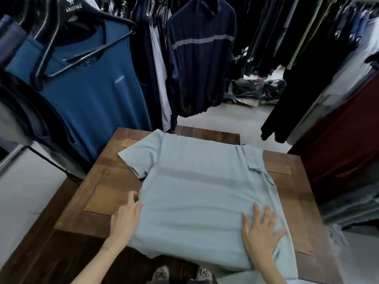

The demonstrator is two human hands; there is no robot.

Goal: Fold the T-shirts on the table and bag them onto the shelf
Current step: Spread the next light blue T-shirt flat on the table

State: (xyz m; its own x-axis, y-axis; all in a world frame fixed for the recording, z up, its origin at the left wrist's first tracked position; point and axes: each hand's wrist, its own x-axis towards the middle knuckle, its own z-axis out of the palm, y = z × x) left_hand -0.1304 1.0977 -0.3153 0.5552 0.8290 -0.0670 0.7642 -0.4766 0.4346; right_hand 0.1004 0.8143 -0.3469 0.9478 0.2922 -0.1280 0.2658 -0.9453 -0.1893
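While the pale blue shirt [196, 181] is lying face down across the wooden table [86, 201], both hands are working at its near end, probably getting it flat before the first fold. Going from the left, a blue T-shirt [86, 95] is hanging on a black hanger [67, 37] at about ten o'clock from the table, well clear of the work.

Just right of that, at eight o'clock on the shirt, the left hand [125, 218] is sitting at the shirt's side edge. Its fingertips are curling against that edge and seem to be tucking under it, as if taking hold of the side seam to draw it over, but whether they are actually pinching cloth I cannot tell. One short sleeve [139, 154] is spreading out flat at ten o'clock, not yet folded in.

Further right, at five o'clock, the right hand [262, 230] is pressing palm-down on the cloth with its fingers straight and fanned apart, most likely pinning the body so it is not sliding while the other side is being moved. The collar [254, 160] is lying at two o'clock. Dark garments [201, 54] are hanging beyond the table at twelve o'clock.
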